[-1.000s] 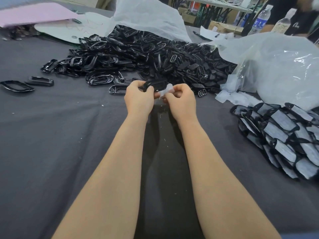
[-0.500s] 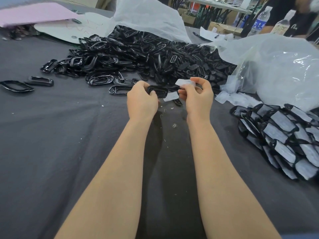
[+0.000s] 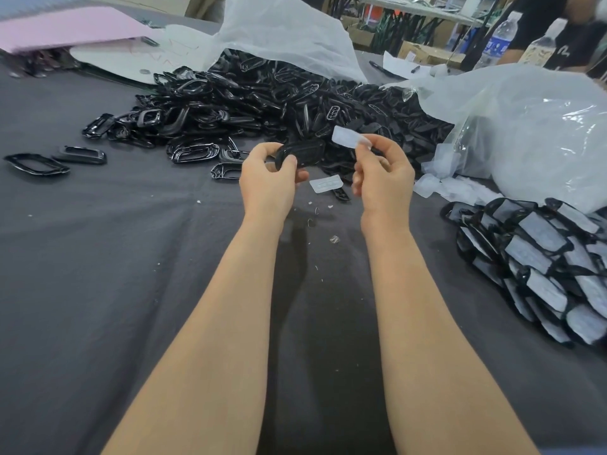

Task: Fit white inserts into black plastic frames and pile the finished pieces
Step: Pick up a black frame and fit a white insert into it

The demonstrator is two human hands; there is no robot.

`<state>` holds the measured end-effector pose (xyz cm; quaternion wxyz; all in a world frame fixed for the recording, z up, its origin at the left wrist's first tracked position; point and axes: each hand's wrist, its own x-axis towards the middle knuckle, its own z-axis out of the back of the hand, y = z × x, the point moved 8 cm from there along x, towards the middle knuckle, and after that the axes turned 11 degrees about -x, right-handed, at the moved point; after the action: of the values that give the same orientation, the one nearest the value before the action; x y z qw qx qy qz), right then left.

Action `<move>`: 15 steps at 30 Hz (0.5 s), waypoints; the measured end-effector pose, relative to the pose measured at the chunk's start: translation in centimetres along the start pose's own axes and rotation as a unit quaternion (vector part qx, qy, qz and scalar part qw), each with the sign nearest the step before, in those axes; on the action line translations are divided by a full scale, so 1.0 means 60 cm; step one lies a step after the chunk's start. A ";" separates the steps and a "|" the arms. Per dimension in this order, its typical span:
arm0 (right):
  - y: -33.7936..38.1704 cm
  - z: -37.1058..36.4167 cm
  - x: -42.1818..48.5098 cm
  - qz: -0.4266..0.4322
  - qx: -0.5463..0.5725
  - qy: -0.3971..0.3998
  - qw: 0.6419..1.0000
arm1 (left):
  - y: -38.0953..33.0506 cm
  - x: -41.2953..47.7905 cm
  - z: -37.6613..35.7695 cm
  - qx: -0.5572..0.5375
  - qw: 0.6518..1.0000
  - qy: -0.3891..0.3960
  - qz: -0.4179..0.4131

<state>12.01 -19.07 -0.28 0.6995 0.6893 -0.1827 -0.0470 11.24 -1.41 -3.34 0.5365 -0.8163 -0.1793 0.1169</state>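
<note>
Seen from the head camera, my left hand (image 3: 267, 183) grips an oval black plastic frame (image 3: 300, 152) just in front of the big heap of loose black plastic frames (image 3: 279, 100). My fingers (image 3: 261, 154) are curled round its left end and my thumb lies across its near edge. My right hand (image 3: 382, 178), beside it on the right, pinches a small white translucent rectangular insert (image 3: 348, 139) between thumb and fingertips. It holds the insert up against the heap's near edge, close above the frame's right end; I cannot tell whether the two touch. Both hands are raised off the dark grey cloth-covered worktop (image 3: 98, 257). A second white insert (image 3: 325, 184) lies flat on the worktop just in front of the heap, below the gap between my hands. Right of the heap sits a crumpled clear plastic bag (image 3: 525, 126). Nearer to me than that, well to the heap's right, lies the pile of finished black frames with white inserts (image 3: 538, 257).
</note>
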 end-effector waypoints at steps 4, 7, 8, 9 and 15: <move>0.002 -0.016 0.000 -0.037 0.103 0.029 0.994 | -0.006 -0.003 -0.003 0.002 1.000 0.006 -0.014; 0.009 -0.021 -0.004 0.006 0.045 0.040 0.998 | -0.010 -0.004 -0.008 0.021 0.999 0.024 -0.030; 0.012 -0.024 -0.006 0.023 0.020 0.050 0.998 | -0.011 -0.006 -0.010 0.028 0.999 0.030 -0.034; 0.014 -0.027 -0.008 0.036 -0.001 0.060 0.998 | -0.011 -0.008 -0.012 0.035 0.998 0.036 -0.037; 0.022 -0.036 -0.015 0.095 -0.114 0.076 0.986 | -0.010 -0.007 -0.024 0.043 0.996 0.065 -0.037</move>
<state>11.64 -16.66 0.87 0.7868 0.5858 -0.1873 0.0518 11.29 -2.55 -2.21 0.5857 -0.7910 -0.1692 0.0514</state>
